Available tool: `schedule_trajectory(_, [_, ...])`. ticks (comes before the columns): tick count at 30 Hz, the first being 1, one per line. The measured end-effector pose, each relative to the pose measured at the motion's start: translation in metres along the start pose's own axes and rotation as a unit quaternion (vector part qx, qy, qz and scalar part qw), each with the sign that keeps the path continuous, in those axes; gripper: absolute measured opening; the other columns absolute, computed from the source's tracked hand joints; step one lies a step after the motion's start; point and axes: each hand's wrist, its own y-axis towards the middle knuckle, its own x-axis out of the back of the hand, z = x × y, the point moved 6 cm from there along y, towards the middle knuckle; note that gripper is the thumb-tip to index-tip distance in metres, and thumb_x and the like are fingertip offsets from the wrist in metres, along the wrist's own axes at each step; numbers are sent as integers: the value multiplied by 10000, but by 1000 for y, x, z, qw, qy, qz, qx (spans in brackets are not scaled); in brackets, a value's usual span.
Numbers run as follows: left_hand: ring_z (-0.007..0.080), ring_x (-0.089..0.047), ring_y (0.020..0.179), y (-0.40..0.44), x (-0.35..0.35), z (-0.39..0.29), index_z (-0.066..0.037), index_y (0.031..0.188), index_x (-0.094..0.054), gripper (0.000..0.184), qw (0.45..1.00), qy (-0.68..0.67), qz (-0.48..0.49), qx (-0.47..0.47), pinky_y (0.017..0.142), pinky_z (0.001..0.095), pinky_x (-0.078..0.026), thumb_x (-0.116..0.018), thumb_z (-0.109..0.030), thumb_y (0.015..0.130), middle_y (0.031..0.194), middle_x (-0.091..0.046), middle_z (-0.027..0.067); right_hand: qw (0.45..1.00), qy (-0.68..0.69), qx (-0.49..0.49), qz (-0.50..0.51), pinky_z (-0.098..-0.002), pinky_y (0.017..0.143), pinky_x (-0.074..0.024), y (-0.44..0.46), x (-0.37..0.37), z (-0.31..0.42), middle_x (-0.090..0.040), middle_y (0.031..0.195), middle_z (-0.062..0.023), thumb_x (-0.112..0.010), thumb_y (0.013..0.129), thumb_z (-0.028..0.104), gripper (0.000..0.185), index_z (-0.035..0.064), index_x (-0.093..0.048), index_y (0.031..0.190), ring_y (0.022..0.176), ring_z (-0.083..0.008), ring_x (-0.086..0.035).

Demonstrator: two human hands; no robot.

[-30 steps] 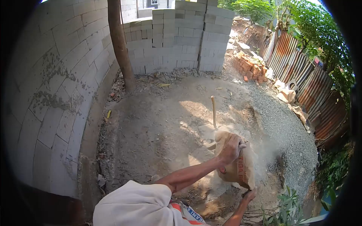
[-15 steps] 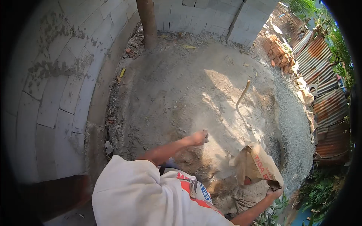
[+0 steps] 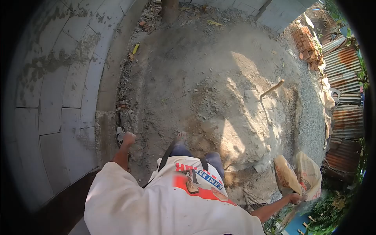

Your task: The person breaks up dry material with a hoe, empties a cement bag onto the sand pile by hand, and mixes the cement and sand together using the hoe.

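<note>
Because the bag (image 3: 309,172) has just been swung out to the person's right, the ground (image 3: 176,82) in front of the feet is lying uncovered by it, and the load is now passing through one hand only. The block wall (image 3: 51,117) is bounding the left side, and the corrugated fence (image 3: 346,82) is bounding the right. The gravel strip (image 3: 311,117) is running along the near side of that fence, with foliage (image 3: 333,211) growing below it, close to the bag, and probably limiting further swing outward. The brick pile (image 3: 307,45) is standing at the far end of the gravel, and the tree trunk (image 3: 170,11) is rising at the far edge of the ground. The bag itself is hanging creased beside the gravel, near the foliage. The stick (image 3: 272,89) is projecting from the ground beyond the bag and likely obstructing a low sweep back across. The right hand (image 3: 296,198) is gripping the bag's lower edge, its fingers closing narrowly on the paper. The left hand (image 3: 129,138), having released the bag, is hanging near the wall base with nothing visible in it; blur is preventing a reading of its finger spread. Thin twigs (image 3: 250,197) are lying beside the right forearm (image 3: 270,209), posing a minor snag risk.
</note>
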Motion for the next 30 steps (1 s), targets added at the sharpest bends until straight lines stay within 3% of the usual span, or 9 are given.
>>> schedule_trajectory(6, [235,-672,773,-10,2,-141,-16,939,-679,216,969,-232,80,18,736,382,-521,-709,-228,910,818,-704,132,993,102,5,66,-387,674,-572,-58,-73,80,-719,1124,-186,-606,969,519,649,-81,-674,1204,894,-309,-715])
schedule_trajectory(9, [220,-660,798,0,23,-185,-18,948,-673,204,961,-238,42,-134,758,387,-519,-712,-214,905,842,-707,119,991,121,-6,58,-385,656,-570,-72,-87,98,-720,1118,-184,-610,966,515,641,-78,-678,1200,882,-306,-716])
schedule_trajectory(13, [227,-663,805,11,27,-173,-22,957,-677,196,976,-180,45,-112,766,374,-517,-707,-207,898,844,-705,112,987,147,-48,45,-381,633,-566,-86,-115,106,-722,1111,-181,-616,963,509,631,-74,-683,1194,866,-301,-717])
schedule_trajectory(16, [196,-645,782,43,3,-94,-14,931,-675,191,970,-243,1,-14,742,370,-510,-694,-202,901,838,-705,85,967,-49,44,245,-373,587,-573,-52,-190,106,-717,1096,-188,-633,954,489,624,-84,-684,1197,868,-290,-723])
schedule_trajectory(22, [147,-607,658,52,-12,-49,-33,755,-732,221,974,-149,164,52,623,369,-492,-724,-206,893,709,-689,44,978,169,40,119,-380,599,-595,-13,-177,217,-731,1073,-188,-640,965,452,575,-81,-694,1174,813,-280,-735])
schedule_trajectory(24, [153,-634,669,45,16,-117,-25,789,-729,214,972,-147,168,79,624,362,-505,-717,-207,901,758,-709,61,979,189,64,33,-390,584,-588,-7,-155,231,-741,1067,-199,-626,978,434,553,-76,-698,1180,786,-284,-737])
schedule_trajectory(27, [154,-649,680,112,8,-156,-8,885,-718,199,956,-266,116,33,606,345,-503,-705,-204,918,786,-703,60,937,96,314,-117,-436,562,-568,-45,-160,220,-752,973,-225,-587,1003,380,502,-93,-712,1114,713,-301,-726])
schedule_trajectory(29, [145,-654,696,109,49,-261,-8,960,-695,187,959,-257,121,21,613,321,-506,-694,-193,931,809,-698,49,975,-134,15,176,-496,776,-557,-27,-255,129,-703,835,-264,-596,1008,410,501,-77,-663,1102,802,-462,-692])
schedule_trajectory(30, [137,-655,708,125,57,-292,8,953,-677,182,960,-246,134,-7,623,317,-515,-681,-173,941,794,-691,49,980,-173,44,93,-505,823,-544,-21,-264,127,-711,901,-291,-574,1007,462,574,-95,-683,1092,866,-468,-695])
